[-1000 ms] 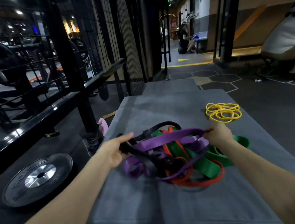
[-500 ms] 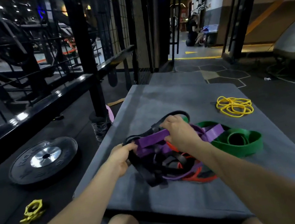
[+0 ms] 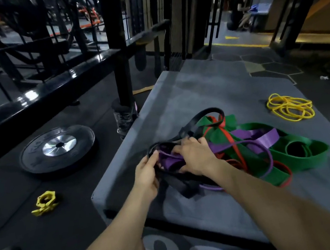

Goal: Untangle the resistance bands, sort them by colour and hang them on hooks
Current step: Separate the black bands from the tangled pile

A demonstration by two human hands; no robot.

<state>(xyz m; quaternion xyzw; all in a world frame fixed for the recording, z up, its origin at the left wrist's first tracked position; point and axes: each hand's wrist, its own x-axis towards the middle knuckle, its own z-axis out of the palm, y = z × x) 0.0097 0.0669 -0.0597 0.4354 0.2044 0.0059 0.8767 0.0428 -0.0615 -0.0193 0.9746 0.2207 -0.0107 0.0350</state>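
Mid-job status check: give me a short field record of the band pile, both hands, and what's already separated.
surface: grey mat
tangle: black band, purple band, red band and green band still knotted together
left hand: grips the black band at the pile's left edge
right hand: fingers curled into the purple and black bands
separated: yellow bands lie apart at the mat's far right
hung on hooks: none visible
floor nearby: weight plate, yellow collar
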